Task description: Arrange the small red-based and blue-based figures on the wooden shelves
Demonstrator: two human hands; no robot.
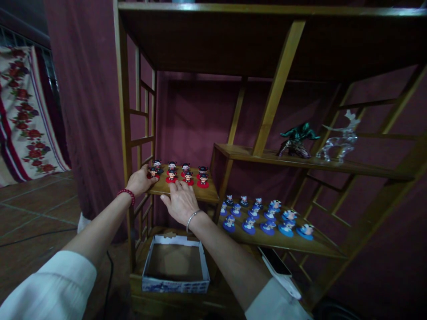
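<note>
A: Red-based figurines [171,177]?
B: On shelf [211,192], 12 o'clock from box [175,286].
A: Hands?
B: Left hand [140,181]: 9 o'clock, at corner figurine [153,171], grip can't tell. Right hand [183,204]: 6 o'clock, thumb apart.

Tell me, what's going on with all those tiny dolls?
A person is handling small, black-topped figurines, most on round red bases, in two rows on a brown wooden shelf. Their left hand is at the front-left figurine; their right hand is open, palm down, by the shelf's front edge. On a lower wooden shelf to the right stand mostly blue and purple figurines, and an open blue-and-white cardboard box sits below.
</note>
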